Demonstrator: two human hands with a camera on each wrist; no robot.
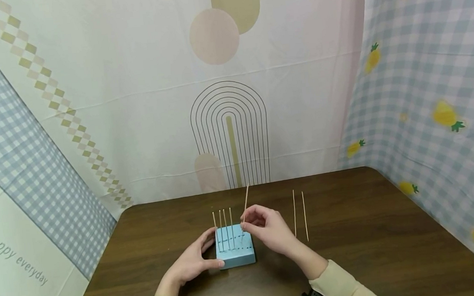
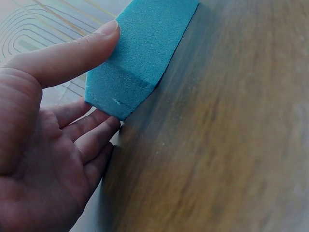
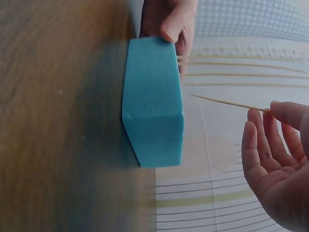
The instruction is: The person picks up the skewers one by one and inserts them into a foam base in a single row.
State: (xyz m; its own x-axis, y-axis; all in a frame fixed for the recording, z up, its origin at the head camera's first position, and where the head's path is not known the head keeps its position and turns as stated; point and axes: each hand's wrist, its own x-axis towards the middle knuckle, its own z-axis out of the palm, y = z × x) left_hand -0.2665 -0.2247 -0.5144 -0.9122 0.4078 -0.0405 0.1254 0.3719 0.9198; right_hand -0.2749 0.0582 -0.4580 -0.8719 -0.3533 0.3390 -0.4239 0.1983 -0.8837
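A light blue foam block point(image 1: 238, 260) with rows of small holes in its top sits on the table. My left hand point(image 1: 192, 261) holds it by its left side, the thumb on the front corner and the fingers round toward the back. Several thin wooden skewers point(image 1: 231, 223) stand upright in the block's left part. Over the right part, my right hand point(image 1: 271, 230) pinches another skewer point(image 3: 227, 102) between thumb and fingertips. That skewer leans slightly, its pointed lower end just above the block's top in the right wrist view.
Two more skewers point(image 1: 294, 213) lie on the brown wooden table point(image 1: 362, 249) to the right of my right hand. Behind the table's far edge hangs a patterned white cloth point(image 1: 156, 126), with checked cloth point(image 1: 409, 106) on the right side.
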